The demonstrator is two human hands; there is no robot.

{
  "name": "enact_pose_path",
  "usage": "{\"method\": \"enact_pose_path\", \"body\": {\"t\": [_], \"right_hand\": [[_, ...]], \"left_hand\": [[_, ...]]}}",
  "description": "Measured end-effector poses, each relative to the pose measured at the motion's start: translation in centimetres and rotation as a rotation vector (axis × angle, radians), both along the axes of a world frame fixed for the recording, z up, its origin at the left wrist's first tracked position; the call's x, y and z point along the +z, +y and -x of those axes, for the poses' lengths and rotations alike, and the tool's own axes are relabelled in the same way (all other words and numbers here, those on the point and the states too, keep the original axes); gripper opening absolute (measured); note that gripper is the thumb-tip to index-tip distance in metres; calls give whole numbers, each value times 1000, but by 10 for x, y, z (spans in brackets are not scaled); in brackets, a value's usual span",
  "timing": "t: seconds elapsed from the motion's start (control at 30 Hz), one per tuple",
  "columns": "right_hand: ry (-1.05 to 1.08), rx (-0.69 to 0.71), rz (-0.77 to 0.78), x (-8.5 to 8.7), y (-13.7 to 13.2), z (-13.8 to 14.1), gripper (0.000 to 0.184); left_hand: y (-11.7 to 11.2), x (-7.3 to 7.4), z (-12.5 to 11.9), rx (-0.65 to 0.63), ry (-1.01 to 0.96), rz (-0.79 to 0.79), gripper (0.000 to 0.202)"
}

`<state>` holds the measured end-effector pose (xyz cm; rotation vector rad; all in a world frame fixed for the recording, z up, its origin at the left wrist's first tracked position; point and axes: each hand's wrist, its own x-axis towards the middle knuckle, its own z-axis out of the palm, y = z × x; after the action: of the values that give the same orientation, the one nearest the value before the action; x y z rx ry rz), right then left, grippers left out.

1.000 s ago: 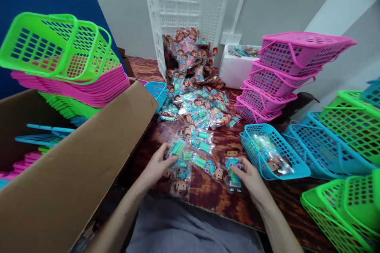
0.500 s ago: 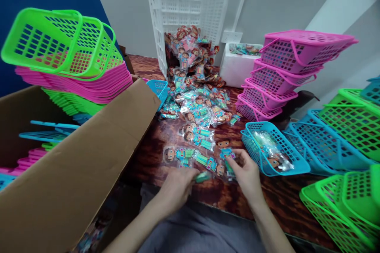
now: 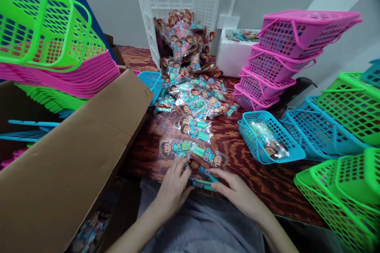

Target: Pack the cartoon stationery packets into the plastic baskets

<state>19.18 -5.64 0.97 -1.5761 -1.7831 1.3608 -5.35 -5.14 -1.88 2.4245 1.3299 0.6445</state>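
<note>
My left hand (image 3: pixel 175 185) and my right hand (image 3: pixel 237 193) meet at the near edge of the wooden table (image 3: pixel 267 182). Between their fingers they hold a small stack of cartoon-doll packets (image 3: pixel 203 178) in clear wrap. Just beyond my fingers lie two more packets (image 3: pixel 192 152) flat on the table. A big heap of the same packets (image 3: pixel 192 87) spills from a tipped white crate (image 3: pixel 178 4) farther back. To the right stands a blue basket (image 3: pixel 267 140) with packets inside.
An open cardboard box (image 3: pixel 74 158) fills the left, with stacked pink and green baskets (image 3: pixel 56 59) behind it. Pink baskets (image 3: pixel 282 59) are stacked at back right beside a white foam box (image 3: pixel 234 53). Blue and green baskets (image 3: pixel 341 126) crowd the right side.
Both hands drew back from the loose packets toward my body and came together over a few gathered packets. The view tilted down slightly.
</note>
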Motion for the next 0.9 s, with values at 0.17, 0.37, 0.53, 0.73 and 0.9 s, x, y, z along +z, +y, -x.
{"method": "enact_pose_path", "body": {"t": [0.17, 0.37, 0.53, 0.73, 0.9], "right_hand": [[-133, -2, -89, -12, -18, 7, 66], [-212, 50, -270, -19, -29, 14, 66], [-303, 78, -354, -18, -34, 11, 62], [-248, 77, -399, -25, -39, 10, 67], [-276, 68, -444, -29, -37, 9, 62]], "left_hand": [[-10, -10, -10, 43, -167, 63, 67], [-14, 2, -17, -24, -257, 92, 73], [-17, -7, -8, 94, -288, 171, 88], [-34, -27, -21, 93, -406, 240, 91], [-38, -30, -26, 103, -449, 233, 88]]}}
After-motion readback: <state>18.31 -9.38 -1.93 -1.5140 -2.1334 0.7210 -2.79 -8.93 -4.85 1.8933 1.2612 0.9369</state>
